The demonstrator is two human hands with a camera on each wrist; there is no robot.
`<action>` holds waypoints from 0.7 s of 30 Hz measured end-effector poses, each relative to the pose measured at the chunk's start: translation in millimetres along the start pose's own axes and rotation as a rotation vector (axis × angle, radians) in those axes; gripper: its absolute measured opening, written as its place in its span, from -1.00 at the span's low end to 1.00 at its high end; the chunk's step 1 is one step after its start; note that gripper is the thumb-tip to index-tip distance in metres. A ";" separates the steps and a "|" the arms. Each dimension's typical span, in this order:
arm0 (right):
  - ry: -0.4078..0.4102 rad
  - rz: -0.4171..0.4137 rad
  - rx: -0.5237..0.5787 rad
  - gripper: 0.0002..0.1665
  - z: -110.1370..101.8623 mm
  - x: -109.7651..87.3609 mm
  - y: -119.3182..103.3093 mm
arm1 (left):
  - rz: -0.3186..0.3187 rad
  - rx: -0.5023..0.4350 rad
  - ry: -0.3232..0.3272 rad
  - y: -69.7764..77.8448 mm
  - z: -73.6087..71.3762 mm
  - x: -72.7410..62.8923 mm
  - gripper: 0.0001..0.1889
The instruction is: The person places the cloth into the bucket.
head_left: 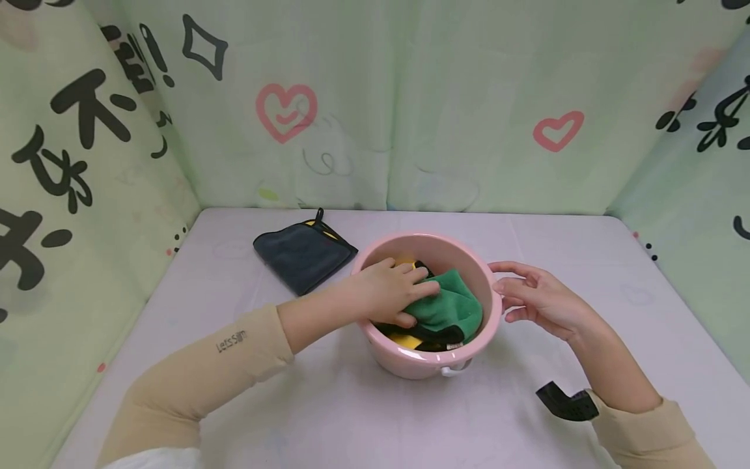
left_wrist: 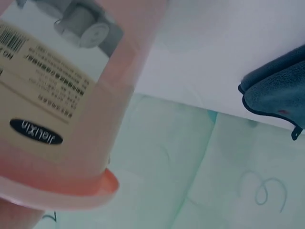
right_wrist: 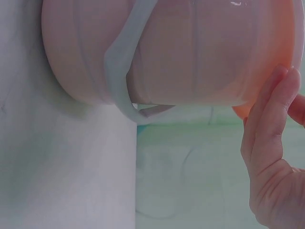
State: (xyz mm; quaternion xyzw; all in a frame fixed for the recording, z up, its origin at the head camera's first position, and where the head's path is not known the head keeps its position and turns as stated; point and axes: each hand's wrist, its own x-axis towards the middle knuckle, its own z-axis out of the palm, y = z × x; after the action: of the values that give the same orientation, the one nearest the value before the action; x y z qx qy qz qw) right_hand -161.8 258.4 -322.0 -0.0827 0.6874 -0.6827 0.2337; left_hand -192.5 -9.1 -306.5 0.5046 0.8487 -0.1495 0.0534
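Observation:
A pink bucket (head_left: 395,363) stands upright on the table, holding a green cloth (head_left: 454,303) with black edging and some yellow cloth (head_left: 405,341). My left hand (head_left: 394,291) reaches over the bucket's near left rim and rests on the green cloth, fingers spread and fairly straight. At the right side of the rim, the fingertips of my right hand (head_left: 541,296) touch the outside, its fingers loosely extended. The right wrist view shows this hand (right_wrist: 274,138) beside the rim and the bucket's pale handle (right_wrist: 116,62) hanging down. Under my left palm the cloth is hidden.
A folded dark blue cloth (head_left: 301,254) with a black loop lies on the table (head_left: 281,417) left of the bucket. Printed green curtains (head_left: 469,117) enclose the back and sides. A label (left_wrist: 43,81) is on the bucket's outer wall. A black strap (head_left: 567,402) sticks out at the right cuff.

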 end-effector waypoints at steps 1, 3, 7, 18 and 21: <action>0.001 0.002 0.001 -0.73 -0.1 -0.1 0.1 | 0.003 -0.026 0.030 -1.5 -2.3 -2.1 -0.42; 0.002 0.003 0.003 -0.73 -0.4 -0.4 0.4 | 0.008 -0.073 0.097 -4.7 -7.0 -6.7 -0.42; 0.000 -0.004 0.003 -0.72 -0.5 -0.6 0.9 | -0.012 -0.113 0.223 -14.2 -12.4 -15.1 -0.43; -0.007 -0.008 0.016 -0.71 -0.4 0.2 1.3 | -0.380 -0.226 0.500 -74.0 12.7 -44.8 -0.58; -0.014 -0.013 0.021 -0.71 -0.1 0.5 1.5 | -0.495 -0.233 0.508 -92.1 29.6 -53.2 -0.57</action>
State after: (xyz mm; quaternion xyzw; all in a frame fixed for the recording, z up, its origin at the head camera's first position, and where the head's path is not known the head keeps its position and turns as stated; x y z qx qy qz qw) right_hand -162.0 258.4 -323.6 -0.0895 0.6781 -0.6907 0.2348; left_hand -248.9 -104.0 -303.4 0.2955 0.9425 0.0699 -0.1396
